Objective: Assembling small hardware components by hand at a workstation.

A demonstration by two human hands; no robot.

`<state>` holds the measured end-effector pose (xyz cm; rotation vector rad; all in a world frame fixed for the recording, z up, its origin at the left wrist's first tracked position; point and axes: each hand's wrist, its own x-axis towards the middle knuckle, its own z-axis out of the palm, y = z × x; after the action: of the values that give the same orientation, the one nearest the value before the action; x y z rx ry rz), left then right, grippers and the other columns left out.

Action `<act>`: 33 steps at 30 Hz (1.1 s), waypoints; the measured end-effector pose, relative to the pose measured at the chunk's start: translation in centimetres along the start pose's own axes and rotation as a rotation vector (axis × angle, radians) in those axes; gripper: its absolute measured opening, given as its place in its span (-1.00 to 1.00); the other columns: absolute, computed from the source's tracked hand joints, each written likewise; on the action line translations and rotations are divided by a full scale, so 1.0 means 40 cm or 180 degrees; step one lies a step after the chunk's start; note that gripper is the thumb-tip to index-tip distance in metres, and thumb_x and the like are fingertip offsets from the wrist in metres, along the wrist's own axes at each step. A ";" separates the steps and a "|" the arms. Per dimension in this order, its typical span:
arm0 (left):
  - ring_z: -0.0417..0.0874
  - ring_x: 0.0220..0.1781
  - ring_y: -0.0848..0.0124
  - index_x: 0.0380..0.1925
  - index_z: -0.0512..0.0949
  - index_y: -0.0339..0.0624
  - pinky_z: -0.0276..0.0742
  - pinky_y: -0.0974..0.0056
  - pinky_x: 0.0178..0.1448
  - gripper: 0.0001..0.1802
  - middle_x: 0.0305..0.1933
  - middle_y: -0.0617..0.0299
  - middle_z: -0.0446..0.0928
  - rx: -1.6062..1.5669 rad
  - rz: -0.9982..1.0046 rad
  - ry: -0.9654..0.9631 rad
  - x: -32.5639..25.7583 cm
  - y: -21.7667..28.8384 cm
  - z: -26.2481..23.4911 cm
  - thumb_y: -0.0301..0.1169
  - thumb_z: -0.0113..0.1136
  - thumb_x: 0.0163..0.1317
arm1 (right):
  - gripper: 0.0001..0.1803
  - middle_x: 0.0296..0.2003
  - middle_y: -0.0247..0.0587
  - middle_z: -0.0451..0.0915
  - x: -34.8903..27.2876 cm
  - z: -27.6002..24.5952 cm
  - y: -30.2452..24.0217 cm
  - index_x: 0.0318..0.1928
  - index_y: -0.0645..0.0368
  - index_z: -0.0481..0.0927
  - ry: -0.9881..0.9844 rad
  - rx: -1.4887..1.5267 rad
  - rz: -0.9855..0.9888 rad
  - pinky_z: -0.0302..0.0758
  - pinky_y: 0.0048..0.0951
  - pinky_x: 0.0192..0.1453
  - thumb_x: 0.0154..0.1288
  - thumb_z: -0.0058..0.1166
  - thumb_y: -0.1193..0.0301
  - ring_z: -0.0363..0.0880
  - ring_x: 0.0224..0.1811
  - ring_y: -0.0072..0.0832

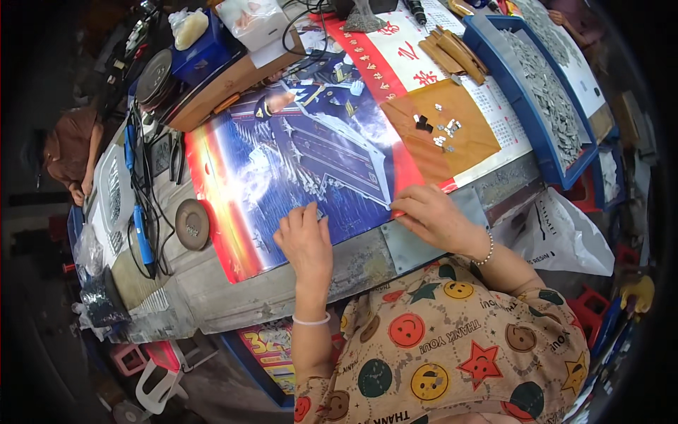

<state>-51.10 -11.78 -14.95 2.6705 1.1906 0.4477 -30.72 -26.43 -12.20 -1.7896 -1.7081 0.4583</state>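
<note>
A glossy poster (335, 152) of a ship at sea lies on the worktable in front of me. My left hand (307, 244) rests over its near edge with fingers bent, and a small grey piece (320, 214) shows at the fingertips. At the poster's near right, my right hand (439, 220) has thumb and forefinger pinched together. A bit of red (398, 213) shows at that thumb tip; its kind is unclear. Beyond the right hand, a brown sheet (470, 145) carries several small silvery pieces (446, 131) and a few black ones (423, 124).
A blue tray (575, 169) of grey pieces stands at the right. A round brown dish (192, 225), pliers (178, 159) and blue-handled tools (143, 235) with cables lie left. Brown strips (455, 53) lie at the back. Another person's hand (79, 191) is at the far left.
</note>
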 end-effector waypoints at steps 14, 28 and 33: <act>0.53 -0.24 0.59 -0.13 0.61 -0.37 0.47 0.46 -0.14 -0.80 -0.27 0.28 0.57 -0.4015 -0.1599 -0.0041 -0.033 0.059 -0.084 -0.49 0.11 0.34 | -0.78 -0.18 -0.17 0.54 0.015 0.016 -0.041 -0.11 0.21 0.55 0.0024 0.0999 -0.0100 0.48 -0.32 -0.08 0.20 0.14 0.51 0.55 -0.15 -0.28; 0.43 -0.29 0.66 0.00 0.47 -0.36 0.33 0.56 -0.20 -0.72 -0.32 0.35 0.51 -0.4208 -0.1474 -0.0498 -0.100 0.149 -0.111 -0.55 0.15 0.30 | -0.84 -0.33 -0.32 0.53 0.027 0.027 -0.074 -0.12 0.31 0.51 -0.0754 0.4279 0.1383 0.50 -0.64 -0.25 0.29 0.06 0.56 0.53 -0.36 -0.67; 0.44 -0.24 0.65 -0.03 0.49 -0.35 0.33 0.55 -0.15 -0.77 -0.26 0.34 0.50 -0.4163 -0.1377 -0.0404 -0.098 0.161 -0.101 -0.51 0.10 0.34 | -0.83 -0.34 -0.30 0.53 0.018 0.027 -0.067 -0.13 0.31 0.51 -0.0568 0.4334 0.1373 0.51 -0.64 -0.25 0.25 0.04 0.59 0.54 -0.36 -0.66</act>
<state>-50.50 -18.81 -10.09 1.2775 0.8844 0.6477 -33.41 -25.56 -11.17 -1.0118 -0.6328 1.5261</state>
